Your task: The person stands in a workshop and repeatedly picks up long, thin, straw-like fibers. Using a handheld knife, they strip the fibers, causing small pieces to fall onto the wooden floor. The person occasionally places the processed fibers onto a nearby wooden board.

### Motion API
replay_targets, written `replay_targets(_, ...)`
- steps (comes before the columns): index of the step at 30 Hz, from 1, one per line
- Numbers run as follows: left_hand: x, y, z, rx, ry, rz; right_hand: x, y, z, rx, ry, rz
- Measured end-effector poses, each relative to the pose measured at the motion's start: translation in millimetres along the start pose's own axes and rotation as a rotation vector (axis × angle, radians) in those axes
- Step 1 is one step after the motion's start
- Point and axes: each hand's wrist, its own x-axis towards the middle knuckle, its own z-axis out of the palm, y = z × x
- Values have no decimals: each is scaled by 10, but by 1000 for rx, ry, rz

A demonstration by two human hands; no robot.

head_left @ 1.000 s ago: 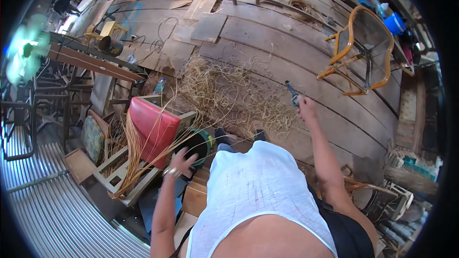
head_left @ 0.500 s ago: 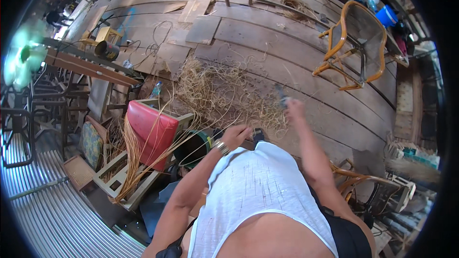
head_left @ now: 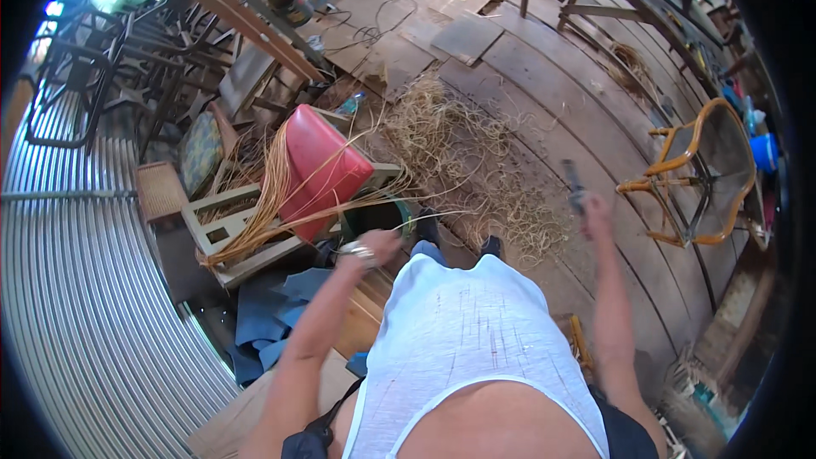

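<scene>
Right hand (head_left: 592, 208) gripping dark blurred tool (head_left: 573, 184); left hand (head_left: 380, 245) blurred, grip unclear

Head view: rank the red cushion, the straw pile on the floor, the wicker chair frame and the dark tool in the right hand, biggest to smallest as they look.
1. Straw pile
2. Wicker chair frame and red cushion: look alike, and fisheye bending makes it unsure
3. Dark tool in the right hand
</scene>
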Motion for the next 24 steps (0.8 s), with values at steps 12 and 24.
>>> replay_targets(12, 81, -207, 252, -137, -125, 440, -267, 624, 219, -576, -94, -381)
replay_targets(24, -780, -1398, -421, 125, -60, -196, 611, 824, -1703, -1082, 371, -300)
